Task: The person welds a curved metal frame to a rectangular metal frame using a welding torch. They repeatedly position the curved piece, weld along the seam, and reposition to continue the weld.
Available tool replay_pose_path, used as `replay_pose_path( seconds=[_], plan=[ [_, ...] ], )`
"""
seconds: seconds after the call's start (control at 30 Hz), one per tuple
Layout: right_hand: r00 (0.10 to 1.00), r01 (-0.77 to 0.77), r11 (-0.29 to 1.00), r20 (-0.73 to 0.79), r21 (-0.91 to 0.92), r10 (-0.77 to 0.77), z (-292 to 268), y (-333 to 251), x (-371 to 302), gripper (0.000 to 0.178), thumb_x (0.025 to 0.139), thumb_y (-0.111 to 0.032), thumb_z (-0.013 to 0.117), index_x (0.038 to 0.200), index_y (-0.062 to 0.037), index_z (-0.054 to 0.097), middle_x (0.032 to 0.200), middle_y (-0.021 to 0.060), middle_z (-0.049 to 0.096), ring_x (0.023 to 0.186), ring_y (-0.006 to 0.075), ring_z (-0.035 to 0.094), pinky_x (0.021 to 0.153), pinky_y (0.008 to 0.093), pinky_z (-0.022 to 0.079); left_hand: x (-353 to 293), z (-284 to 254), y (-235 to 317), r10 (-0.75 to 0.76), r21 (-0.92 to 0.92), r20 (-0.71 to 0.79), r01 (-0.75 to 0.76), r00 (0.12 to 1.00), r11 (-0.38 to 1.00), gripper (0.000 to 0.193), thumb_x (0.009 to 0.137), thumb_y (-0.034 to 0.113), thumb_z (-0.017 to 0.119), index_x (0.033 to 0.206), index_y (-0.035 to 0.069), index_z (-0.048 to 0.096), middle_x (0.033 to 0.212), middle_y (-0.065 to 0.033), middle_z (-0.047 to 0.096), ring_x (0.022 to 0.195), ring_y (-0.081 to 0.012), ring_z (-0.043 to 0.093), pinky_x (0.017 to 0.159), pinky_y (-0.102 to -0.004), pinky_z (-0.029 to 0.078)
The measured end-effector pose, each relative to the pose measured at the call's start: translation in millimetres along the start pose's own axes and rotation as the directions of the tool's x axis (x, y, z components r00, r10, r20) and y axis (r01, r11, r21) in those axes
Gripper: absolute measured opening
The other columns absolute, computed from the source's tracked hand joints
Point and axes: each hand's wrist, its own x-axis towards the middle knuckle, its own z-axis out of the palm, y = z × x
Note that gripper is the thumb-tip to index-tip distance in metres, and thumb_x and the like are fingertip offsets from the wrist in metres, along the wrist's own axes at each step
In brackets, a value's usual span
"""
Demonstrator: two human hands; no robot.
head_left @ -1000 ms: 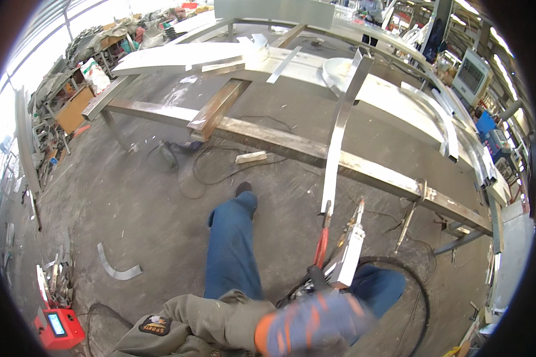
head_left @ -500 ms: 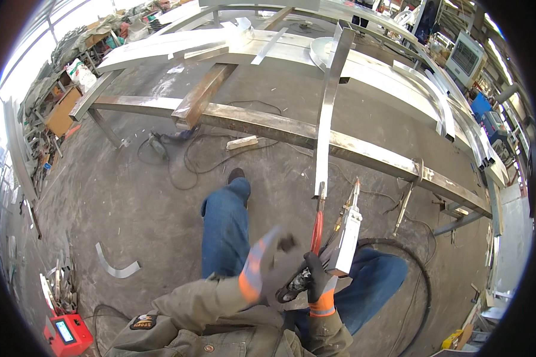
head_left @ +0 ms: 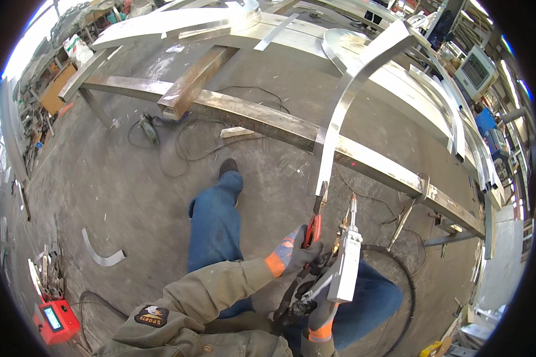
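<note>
My left hand [head_left: 301, 252], in a grey glove with an orange cuff, is closed around the red handles of a pair of pliers [head_left: 315, 226]. The pliers' jaws meet the near end of a curved metal strip [head_left: 333, 134], which rests across a steel beam [head_left: 262, 122]. Just to the right, my gloved right hand [head_left: 323, 314] is closed on a white handheld welding torch [head_left: 346, 268], its nozzle pointing away from me and standing apart from the strip. A dark cable bundle hangs below both hands and partly hides the right fingers.
A crossing beam [head_left: 199, 80] and large pale metal panels [head_left: 274, 44] lie beyond. A clamp [head_left: 402, 215] hangs from the beam at right. A black hose [head_left: 412, 297] loops by my right knee. A red box with a screen [head_left: 56, 321] and a curved offcut [head_left: 101, 253] are at left.
My left hand has moved right and closed on the pliers' red handles. The strip has turned, so its curve shows and its far end points farther right. The torch is a little lower.
</note>
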Motion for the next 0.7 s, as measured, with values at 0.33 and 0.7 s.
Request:
replay_pose_path(
  seconds=[0.33, 0.7],
  plan=[
    [0.881, -0.046, 0.958, 0.463, 0.283, -0.095, 3, -96, 42, 0.078, 0.090, -0.052, 0.061, 0.136, 0.0066, 0.038, 0.107, 0.0187, 0.058, 0.071, 0.0241, 0.060, 0.058, 0.0299, 0.050, 19, 1, -30, 0.092, 0.198, -0.176, -0.056, 0.980, 0.979, 0.035, 0.079, 0.016, 0.069, 0.105, 0.002, 0.050, 0.078, -0.0101, 0.050, 0.070, -0.0162, 0.049, 0.061, -0.0349, 0.044],
    [0.971, -0.002, 0.927, 0.223, 0.375, -0.087, 53, -92, 75, 0.076, 0.090, -0.051, 0.057, 0.130, 0.0108, 0.041, 0.106, 0.0246, 0.058, 0.067, 0.0267, 0.062, 0.056, 0.0302, 0.052, 21, -7, -36, 0.005, 0.023, -0.085, -0.003, 0.996, 1.000, 0.056, 0.081, 0.018, 0.077, 0.126, 0.000, 0.050, 0.094, -0.0085, 0.057, 0.084, -0.0147, 0.051, 0.072, -0.0315, 0.047]
  ],
)
